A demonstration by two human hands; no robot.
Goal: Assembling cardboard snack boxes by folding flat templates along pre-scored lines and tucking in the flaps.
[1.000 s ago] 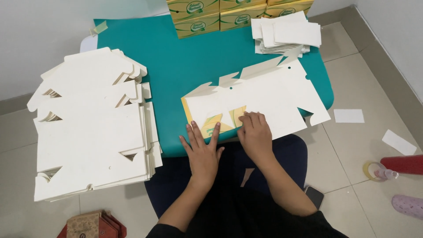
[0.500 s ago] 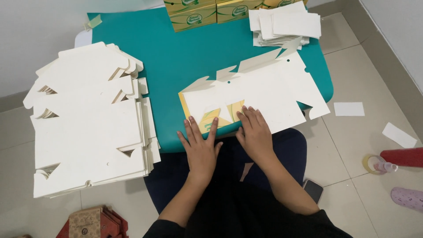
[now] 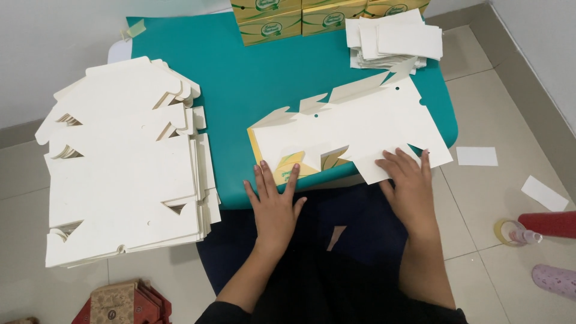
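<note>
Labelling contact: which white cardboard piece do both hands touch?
The single flat box blank on the teal table, not the big stack left or small stack.

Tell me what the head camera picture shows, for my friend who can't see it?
A person presses both hands, left hand and right hand, flat on a white cut-out cardboard sheet lying on a teal table. A big stack of the same sheets sits to the left, and green and yellow boxes stand at the table's far edge.
</note>
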